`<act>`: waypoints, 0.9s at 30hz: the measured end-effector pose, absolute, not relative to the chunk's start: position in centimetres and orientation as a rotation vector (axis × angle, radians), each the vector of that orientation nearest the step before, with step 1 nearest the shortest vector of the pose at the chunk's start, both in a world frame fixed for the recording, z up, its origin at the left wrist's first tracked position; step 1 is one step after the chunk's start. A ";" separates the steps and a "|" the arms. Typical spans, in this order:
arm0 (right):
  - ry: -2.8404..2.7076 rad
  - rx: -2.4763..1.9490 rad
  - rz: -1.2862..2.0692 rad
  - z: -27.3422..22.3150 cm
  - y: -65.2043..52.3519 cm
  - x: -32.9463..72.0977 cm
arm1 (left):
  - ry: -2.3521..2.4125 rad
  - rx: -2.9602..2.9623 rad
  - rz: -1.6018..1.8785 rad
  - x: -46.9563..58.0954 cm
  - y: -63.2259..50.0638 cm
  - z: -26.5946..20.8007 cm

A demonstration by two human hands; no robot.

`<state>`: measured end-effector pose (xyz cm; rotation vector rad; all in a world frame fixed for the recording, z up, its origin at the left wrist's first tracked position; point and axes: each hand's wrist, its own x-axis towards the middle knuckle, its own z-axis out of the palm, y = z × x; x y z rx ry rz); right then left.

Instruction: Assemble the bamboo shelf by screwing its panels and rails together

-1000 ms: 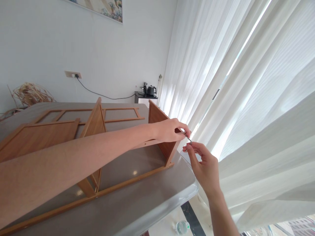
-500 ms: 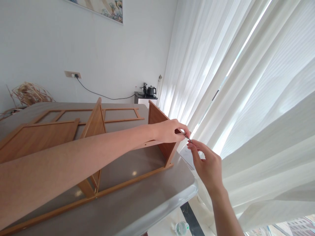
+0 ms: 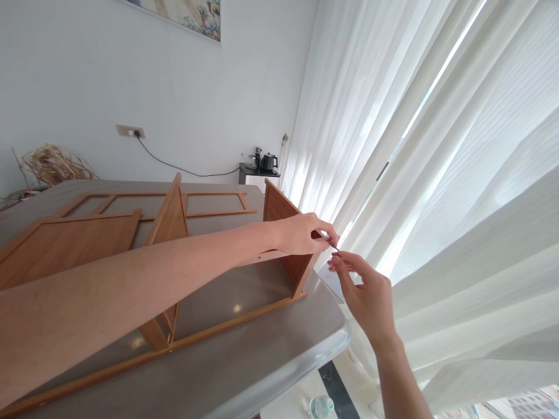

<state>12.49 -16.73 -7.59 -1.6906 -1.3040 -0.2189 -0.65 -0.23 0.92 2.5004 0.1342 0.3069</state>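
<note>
My left hand point(image 3: 301, 233) reaches across the wooden frame to the right end panel point(image 3: 286, 212), thumb and fingers pinched. From its fingertips a thin dark metal rod point(image 3: 334, 248) slants down to my right hand point(image 3: 367, 291). The right thumb and forefinger are closed on the rod's lower end, just outside the upright panel. Too little of the rod shows to tell its kind. Beneath my left forearm runs a wooden crosspiece point(image 3: 262, 256), partly hidden. Another upright wooden panel point(image 3: 168, 224) stands farther left.
The wooden frame's front rail point(image 3: 231, 322) lies on a grey-covered table point(image 3: 279, 355). A flat wooden panel point(image 3: 74, 241) is at left. White curtains point(image 3: 437, 233) hang close on the right. Behind stands a black kettle point(image 3: 268, 162); on the floor is a clear bottle point(image 3: 321, 406).
My right fingers have shifted slightly at the metal rod's lower end, the fingertips curling a little to the left. My left hand stays almost in place.
</note>
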 end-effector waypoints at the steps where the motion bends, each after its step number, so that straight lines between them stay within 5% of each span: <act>1: -1.274 -1.694 -0.148 -7.5 -16.8 12.3 | 0.132 2.504 0.311 -0.6 -0.2 0.9; 9: -1.213 -1.642 0.080 -7.3 -16.7 11.5 | 0.102 2.493 0.315 -0.5 0.1 0.7; 17: -1.310 -1.702 -0.381 -8.3 -16.7 11.4 | 0.142 2.478 0.348 -0.4 -0.1 0.6; 27: -1.406 -1.707 -0.410 -8.1 -16.6 12.6 | 0.122 2.497 0.299 -0.7 -0.2 1.1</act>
